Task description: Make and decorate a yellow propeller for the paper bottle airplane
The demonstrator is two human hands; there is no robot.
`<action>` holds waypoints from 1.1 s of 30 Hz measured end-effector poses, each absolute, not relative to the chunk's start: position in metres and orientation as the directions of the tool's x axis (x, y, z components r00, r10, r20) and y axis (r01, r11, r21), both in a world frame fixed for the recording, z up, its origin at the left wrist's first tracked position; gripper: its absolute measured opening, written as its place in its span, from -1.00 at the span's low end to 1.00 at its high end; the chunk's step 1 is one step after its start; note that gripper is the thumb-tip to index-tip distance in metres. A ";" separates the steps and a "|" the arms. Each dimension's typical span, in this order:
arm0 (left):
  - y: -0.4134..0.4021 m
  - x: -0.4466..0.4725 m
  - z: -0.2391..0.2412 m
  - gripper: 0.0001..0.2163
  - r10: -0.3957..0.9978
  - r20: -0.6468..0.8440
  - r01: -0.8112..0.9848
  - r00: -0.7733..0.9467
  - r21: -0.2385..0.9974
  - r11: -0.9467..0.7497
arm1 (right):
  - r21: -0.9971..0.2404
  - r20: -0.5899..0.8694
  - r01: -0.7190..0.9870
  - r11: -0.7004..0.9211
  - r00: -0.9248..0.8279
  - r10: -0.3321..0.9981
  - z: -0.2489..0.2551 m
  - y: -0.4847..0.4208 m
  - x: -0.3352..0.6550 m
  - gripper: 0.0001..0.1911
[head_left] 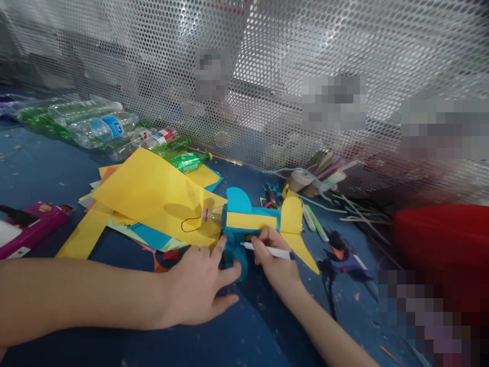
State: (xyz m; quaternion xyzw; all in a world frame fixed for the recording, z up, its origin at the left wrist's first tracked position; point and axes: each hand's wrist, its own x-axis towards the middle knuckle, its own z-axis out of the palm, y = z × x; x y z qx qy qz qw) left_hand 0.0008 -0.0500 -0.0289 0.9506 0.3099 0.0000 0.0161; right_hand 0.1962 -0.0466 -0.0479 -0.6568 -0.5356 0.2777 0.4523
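A paper airplane model (pixel 252 220) built round a clear bottle lies on the blue table, with teal body, yellow stripe and yellow tail fins. My left hand (pixel 198 288) rests flat beside it, fingers spread, the fingertips touching the teal wing. My right hand (pixel 275 257) is closed round a white pen (pixel 267 250) whose tip points left at the teal body under the yellow stripe.
Large yellow paper sheets (pixel 153 196) with teal and orange scraps lie left of the model. Several empty plastic bottles (pixel 107 130) line the perforated metal screen (pixel 267 76). Tape, sticks and markers (pixel 317 178) clutter the right. A red object (pixel 443 234) and a magenta box (pixel 30 227) flank the table.
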 end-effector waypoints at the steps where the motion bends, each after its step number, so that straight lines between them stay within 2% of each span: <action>1: -0.050 0.001 -0.029 -0.53 0.589 -0.008 0.588 0.808 0.030 -0.808 | -0.889 0.119 0.457 -0.021 0.275 0.954 -0.048 -0.046 0.196 -0.72; 8: -0.050 0.001 -0.025 -0.54 0.584 -0.016 0.585 0.811 0.034 -0.811 | -0.896 0.164 0.444 0.027 0.272 0.948 -0.048 -0.050 0.197 -0.71; 14: -0.050 0.001 -0.030 -0.53 0.581 -0.001 0.581 0.814 0.023 -0.814 | -0.905 0.129 0.415 0.095 0.054 0.990 -0.046 -0.053 0.194 -0.70; 33: -0.050 0.001 -0.027 -0.53 0.588 -0.030 0.589 0.808 0.029 -0.808 | -0.904 0.122 0.417 0.090 0.050 0.991 -0.050 -0.049 0.196 -0.71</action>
